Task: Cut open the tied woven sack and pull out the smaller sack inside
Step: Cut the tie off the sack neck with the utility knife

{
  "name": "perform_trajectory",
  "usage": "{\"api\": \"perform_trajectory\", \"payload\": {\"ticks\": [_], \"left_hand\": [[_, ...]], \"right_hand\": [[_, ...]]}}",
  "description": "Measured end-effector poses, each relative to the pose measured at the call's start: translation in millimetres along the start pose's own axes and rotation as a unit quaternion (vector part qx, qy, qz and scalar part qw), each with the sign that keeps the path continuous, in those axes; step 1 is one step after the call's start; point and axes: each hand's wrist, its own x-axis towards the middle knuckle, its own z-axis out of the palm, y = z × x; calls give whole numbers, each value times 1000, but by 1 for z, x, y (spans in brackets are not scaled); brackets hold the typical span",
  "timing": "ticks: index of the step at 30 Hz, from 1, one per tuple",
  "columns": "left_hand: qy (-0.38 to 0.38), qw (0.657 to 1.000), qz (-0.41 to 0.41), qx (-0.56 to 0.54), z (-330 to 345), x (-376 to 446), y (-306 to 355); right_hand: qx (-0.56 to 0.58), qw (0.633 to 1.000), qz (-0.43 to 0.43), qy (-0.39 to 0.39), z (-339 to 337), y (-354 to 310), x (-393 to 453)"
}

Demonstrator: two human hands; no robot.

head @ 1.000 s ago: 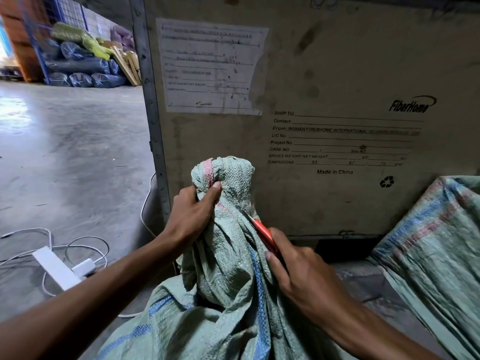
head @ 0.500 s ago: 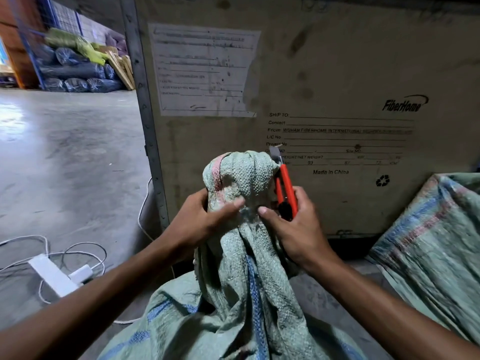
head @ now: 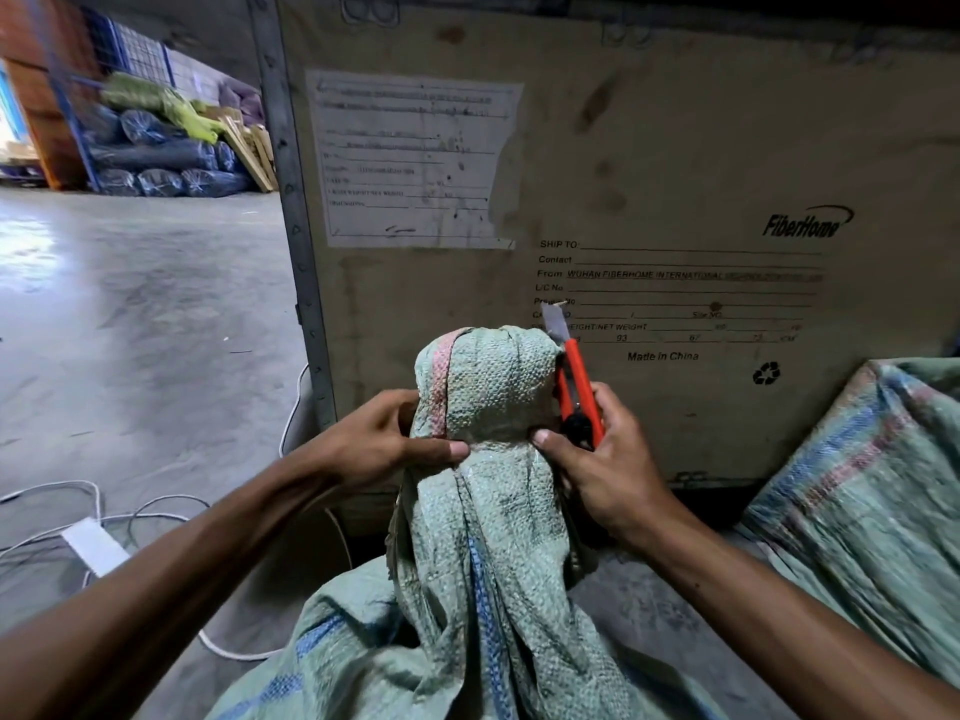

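A green woven sack [head: 483, 537] with blue and red stripes stands before me, its bunched top pinched at the neck. My left hand [head: 384, 439] grips the neck from the left, thumb pressed across the front. My right hand [head: 597, 459] holds a red utility knife [head: 576, 381] upright beside the sack's top, blade pointing up, while its thumb presses the neck from the right. No smaller sack is visible; the inside is hidden.
A large plywood crate [head: 649, 174] with a paper label stands right behind the sack. A second woven sack [head: 872, 491] lies at the right. White cables and a power strip [head: 93, 545] lie on the concrete floor at the left. Wrapped rolls [head: 156, 163] are stacked far back.
My right hand lifted the knife from the sack's side, blade down, to upright beside the bunched top. Both thumbs now pinch the neck.
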Motion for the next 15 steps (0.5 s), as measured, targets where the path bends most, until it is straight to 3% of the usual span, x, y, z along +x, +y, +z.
{"api": "perform_trajectory", "payload": {"ticks": [5, 11, 15], "left_hand": [[16, 999, -34, -20, 1, 5, -2], [197, 974, 3, 115, 29, 7, 1], [146, 981, 10, 124, 28, 10, 1]], "right_hand": [[-3, 1000, 17, -1, -5, -2, 4], [-54, 997, 0, 54, -2, -9, 6], [-68, 996, 4, 58, -2, -10, 7]]}}
